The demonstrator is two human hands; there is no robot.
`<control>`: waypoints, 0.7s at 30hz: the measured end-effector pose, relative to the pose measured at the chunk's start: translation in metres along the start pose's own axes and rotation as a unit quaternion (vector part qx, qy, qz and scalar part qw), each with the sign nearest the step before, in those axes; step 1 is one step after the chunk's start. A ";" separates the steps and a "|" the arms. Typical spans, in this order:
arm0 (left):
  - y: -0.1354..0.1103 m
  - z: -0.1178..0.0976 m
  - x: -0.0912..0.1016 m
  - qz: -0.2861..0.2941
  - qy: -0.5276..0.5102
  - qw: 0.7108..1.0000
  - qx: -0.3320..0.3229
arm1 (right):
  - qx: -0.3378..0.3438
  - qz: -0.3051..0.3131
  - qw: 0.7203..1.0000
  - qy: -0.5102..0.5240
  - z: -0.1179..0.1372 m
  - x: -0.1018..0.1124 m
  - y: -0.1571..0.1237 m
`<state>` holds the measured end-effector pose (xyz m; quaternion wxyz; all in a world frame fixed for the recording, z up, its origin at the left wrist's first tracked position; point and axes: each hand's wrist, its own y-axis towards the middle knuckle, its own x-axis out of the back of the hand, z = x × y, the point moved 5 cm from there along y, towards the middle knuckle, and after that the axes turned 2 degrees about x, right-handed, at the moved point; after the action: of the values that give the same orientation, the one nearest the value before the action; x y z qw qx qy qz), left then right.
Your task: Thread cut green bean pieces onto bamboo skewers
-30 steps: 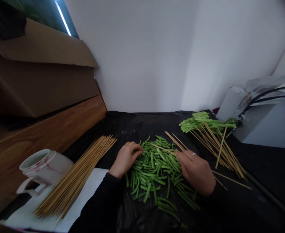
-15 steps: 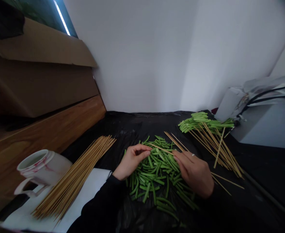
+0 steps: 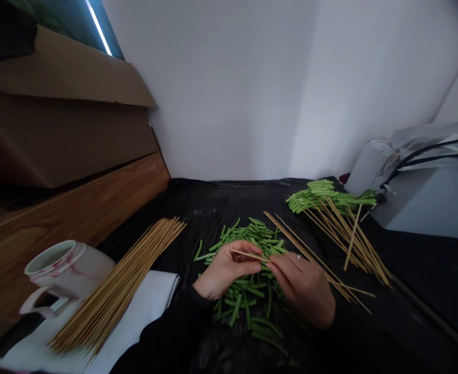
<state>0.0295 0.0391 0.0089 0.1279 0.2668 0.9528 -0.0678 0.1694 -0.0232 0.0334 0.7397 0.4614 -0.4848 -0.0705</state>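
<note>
Far past the left hand (image 3: 227, 267) and the right hand (image 3: 305, 285) there is a big white wall (image 3: 221, 93). Under both hands is a counter (image 3: 213, 200) with black plastic on it. A big brown box (image 3: 92, 140) is up to the far left of the left hand, and a grey box (image 3: 431, 208) is well off to the right of the right hand. Left of the left hand is a white sheet (image 3: 155, 293), with a fat bunch of sticks (image 3: 123, 285) lying on it and a cup (image 3: 83, 272) just beside them. A messy heap of green pieces (image 3: 266, 236) lies under and around both hands. Farther out than the right hand, more to its right, sit neat green rows (image 3: 322, 195) with sticks poking out toward the person. The right hand is closed and pinches a thin stick (image 3: 248, 255), which points at the left hand. The left hand's thumb and fingers make a narrow gap by the stick's tip; I can't tell if they hold anything. A little ring (image 3: 299, 256) is on the right hand.
</note>
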 end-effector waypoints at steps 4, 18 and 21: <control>0.001 0.006 -0.004 -0.005 -0.034 0.999 0.015 | -0.008 0.002 1.000 0.023 0.001 0.000 0.000; 0.002 -0.017 0.038 -0.112 -0.162 0.979 -0.051 | -0.034 0.000 0.999 -0.017 -0.018 0.006 -0.006; 0.001 -0.017 0.037 -0.111 -0.160 0.980 -0.049 | -0.029 0.005 0.999 -0.027 -0.016 0.006 -0.006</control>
<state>-0.0038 0.0617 0.0147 0.2834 0.1381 0.9459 -0.0769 0.1870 -0.0197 0.0308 0.7400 0.4349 -0.5045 -0.0933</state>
